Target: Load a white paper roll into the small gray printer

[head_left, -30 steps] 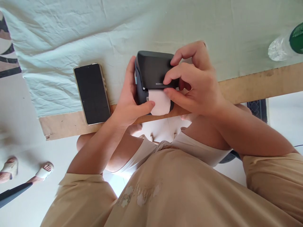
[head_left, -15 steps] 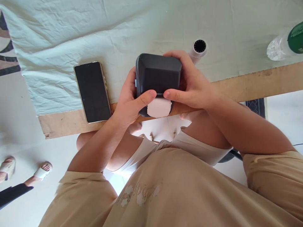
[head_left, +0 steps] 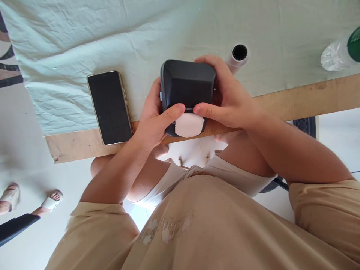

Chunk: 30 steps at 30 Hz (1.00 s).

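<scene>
My left hand (head_left: pixel 157 116) grips the left side of a dark, rounded label printer (head_left: pixel 188 88), its thumb resting on the top face. The opposite side is held by my right hand (head_left: pixel 225 97), with its thumb on the top too, so the two thumb tips nearly meet. Pale lettering ending in "MBOT" shows between the thumbs. Just below it, a white patch with uneven edges (head_left: pixel 189 125) covers the near end. A small light-blue part (head_left: pixel 161 96) sticks out at the printer's left side. The fingers underneath are mostly hidden.
A phone (head_left: pixel 111 107) with a dark screen lies left of my hands. Beyond my right hand stands a pale cylinder with a black top (head_left: pixel 239 56). A clear bottle with a green label (head_left: pixel 334 56) is at far right. Pale green cloth (head_left: pixel 70 37) covers the wooden-edged table. Another person's sandalled foot (head_left: pixel 52 200) shows lower left.
Both hands keep the same hold on the printer, which has shifted very slightly up in the view. The view itself has moved a little; the bottle sits slightly further right.
</scene>
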### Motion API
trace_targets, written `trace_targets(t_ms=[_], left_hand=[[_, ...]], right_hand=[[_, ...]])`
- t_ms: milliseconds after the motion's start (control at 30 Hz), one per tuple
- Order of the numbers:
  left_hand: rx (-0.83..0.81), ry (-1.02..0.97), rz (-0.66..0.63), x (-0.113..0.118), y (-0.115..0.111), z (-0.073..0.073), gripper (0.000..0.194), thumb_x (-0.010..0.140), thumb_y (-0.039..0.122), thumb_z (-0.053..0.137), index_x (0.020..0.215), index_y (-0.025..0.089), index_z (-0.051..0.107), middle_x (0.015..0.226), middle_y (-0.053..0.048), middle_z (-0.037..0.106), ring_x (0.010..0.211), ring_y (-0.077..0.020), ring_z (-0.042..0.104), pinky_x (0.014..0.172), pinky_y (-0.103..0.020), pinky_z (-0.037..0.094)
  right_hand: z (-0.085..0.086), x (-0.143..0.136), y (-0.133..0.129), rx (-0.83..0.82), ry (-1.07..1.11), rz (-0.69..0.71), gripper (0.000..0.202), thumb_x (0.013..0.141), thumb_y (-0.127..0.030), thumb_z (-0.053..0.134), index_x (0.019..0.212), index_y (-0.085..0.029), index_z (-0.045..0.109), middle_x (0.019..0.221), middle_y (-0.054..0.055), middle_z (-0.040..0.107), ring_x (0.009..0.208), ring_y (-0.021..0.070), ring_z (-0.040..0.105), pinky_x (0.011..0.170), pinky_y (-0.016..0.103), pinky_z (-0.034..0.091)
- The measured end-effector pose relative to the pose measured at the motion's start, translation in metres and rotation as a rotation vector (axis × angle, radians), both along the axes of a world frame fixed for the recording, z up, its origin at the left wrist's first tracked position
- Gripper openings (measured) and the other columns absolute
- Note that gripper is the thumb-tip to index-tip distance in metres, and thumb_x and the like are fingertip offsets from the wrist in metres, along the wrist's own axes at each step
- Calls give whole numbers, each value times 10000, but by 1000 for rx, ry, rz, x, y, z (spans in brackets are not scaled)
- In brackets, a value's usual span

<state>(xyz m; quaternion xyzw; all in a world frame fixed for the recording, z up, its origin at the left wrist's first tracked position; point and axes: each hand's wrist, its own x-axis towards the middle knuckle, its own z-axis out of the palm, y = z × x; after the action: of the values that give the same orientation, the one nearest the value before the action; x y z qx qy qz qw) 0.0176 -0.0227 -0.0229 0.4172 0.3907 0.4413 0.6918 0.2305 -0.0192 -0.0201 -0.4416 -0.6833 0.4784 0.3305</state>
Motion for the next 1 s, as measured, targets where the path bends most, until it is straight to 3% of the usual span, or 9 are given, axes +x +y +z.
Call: trace_targets(t_ms=[100,167,233,333,400,467,600,767,1000], left_hand=[[-50,25,44,6,-2,10,314,821,397,851,1086,307,708,942,-5,693,746,-174,630,641,-299,490],[-66,44,78,8,-4,13,331,808,415,844,1083,303,699,916,-10,682,794,-199,666,662,-315,495],[-81,35,76,9,-3,12,381,829,500,822,1126,304,686,966,-32,710,1010,-271,735,757,-345,551],[-97,-48,18,6,0,7,402,930,595,710,1156,264,681,1150,-73,751,1383,-325,658,1021,-416,601],[-106,-108,10,4,3,3,328,1008,526,621,1139,235,697,1202,-71,762,1478,-299,598,1159,-442,565],[-111,-163,11,3,5,1,249,1029,442,607,1113,238,724,1126,-49,784,1483,-277,594,1211,-424,541],[-67,-208,-6,2,5,-1,293,1071,466,570,1076,256,775,972,-39,786,1435,-279,637,1191,-399,560],[-60,-147,72,2,3,-2,369,1075,557,564,1073,245,761,1061,-45,785,1458,-303,619,1152,-422,574],[-102,-135,46,-2,6,-6,394,987,648,663,971,259,725,975,-47,779,1450,-345,607,1098,-420,580]], right_hand=[[1,-1,-1,-7,-16,-18,815,892,-671,756,1497,-277,378,1360,78,621,1045,207,651,781,339,548],[1,-2,-2,-28,-15,-36,823,878,-652,769,1500,-282,377,1369,77,619,1043,209,654,765,335,553],[1,-3,-3,-42,-28,-57,848,873,-661,768,1520,-282,372,1426,84,599,1064,213,663,781,339,574],[2,-3,-5,-8,-68,-94,857,890,-674,746,1555,-283,372,1561,106,522,1169,237,662,777,330,591],[3,-4,-7,36,-87,-115,835,903,-643,733,1567,-286,373,1606,111,490,1251,261,646,764,323,598],[4,-4,-8,81,-106,-124,809,907,-614,723,1565,-288,382,1601,112,508,1294,279,636,817,349,620],[5,-4,-9,137,-132,-98,849,888,-676,720,1556,-267,393,1628,157,512,1312,320,628,950,446,631],[5,-2,-7,91,-99,-39,975,836,-764,734,1592,-306,323,1723,152,419,1373,331,603,977,449,634],[9,-1,-7,163,-146,-9,920,864,-693,750,1576,-290,331,1720,152,424,1417,333,583,1066,490,606]])
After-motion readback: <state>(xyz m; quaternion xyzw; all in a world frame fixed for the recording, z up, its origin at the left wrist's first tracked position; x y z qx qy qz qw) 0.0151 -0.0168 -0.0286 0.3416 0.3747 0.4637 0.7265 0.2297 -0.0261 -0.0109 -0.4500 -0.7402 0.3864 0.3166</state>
